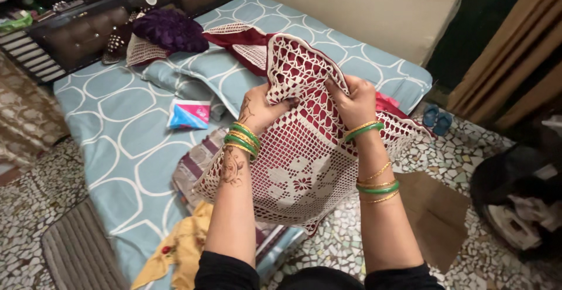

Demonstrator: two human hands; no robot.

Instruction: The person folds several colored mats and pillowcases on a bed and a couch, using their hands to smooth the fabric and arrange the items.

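Observation:
I hold up a maroon cloth with a white crochet lace overlay (304, 149) in front of me, over the bed's edge. My left hand (260, 109) pinches its upper edge on the left, fingers closed on the lace. My right hand (353, 99) grips the same edge just to the right. The cloth hangs down between my forearms, and a far part of it trails back onto the bed. Both wrists carry green and gold bangles.
The bed (123, 149) has a light blue sheet with white ovals. On it lie a purple cushion (170, 30), a blue pillow (205, 73), a small pink-and-blue packet (190, 114), a striped cloth (196, 167) and a yellow cloth (178, 249). Cardboard (436, 214) and blue slippers (436, 119) lie on the mosaic floor.

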